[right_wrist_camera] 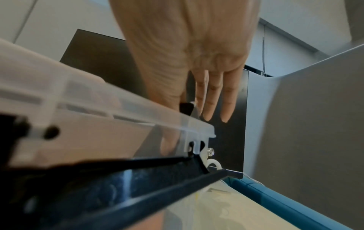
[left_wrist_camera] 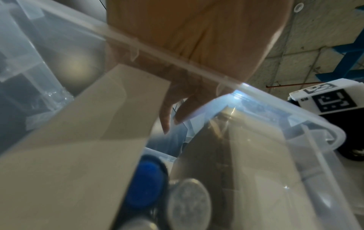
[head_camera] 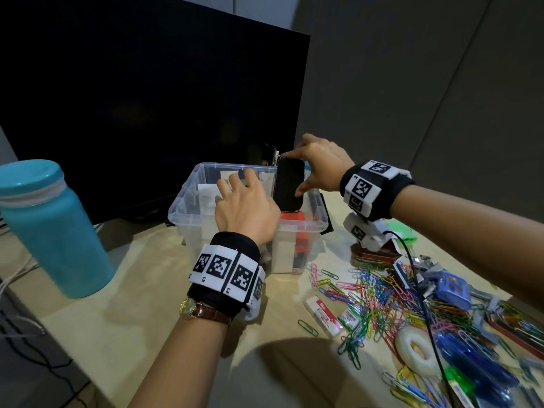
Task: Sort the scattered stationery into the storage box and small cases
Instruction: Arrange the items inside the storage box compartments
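Note:
A clear storage box (head_camera: 192, 231) stands mid-desk with white cards and a red item (head_camera: 301, 240) inside. My left hand (head_camera: 243, 198) reaches into it with spread fingers (left_wrist_camera: 167, 112), next to a beige card (left_wrist_camera: 98, 124); it holds nothing that I can see. My right hand (head_camera: 318, 166) pinches a flat black case (head_camera: 290, 187), upright at the box's far right corner, forefinger on its top and thumb on its side. In the right wrist view the right hand (right_wrist_camera: 197, 70) hangs over the box rim (right_wrist_camera: 118, 109). Coloured paper clips (head_camera: 382, 293) lie scattered to the right.
A teal bottle (head_camera: 50, 228) stands at the left and a dark monitor (head_camera: 147, 98) behind the box. Among the clips lie a white eraser (head_camera: 322, 315), a tape roll (head_camera: 416, 350), a blue small case (head_camera: 452, 288), a green case (head_camera: 401, 229) and a black cable (head_camera: 424, 304).

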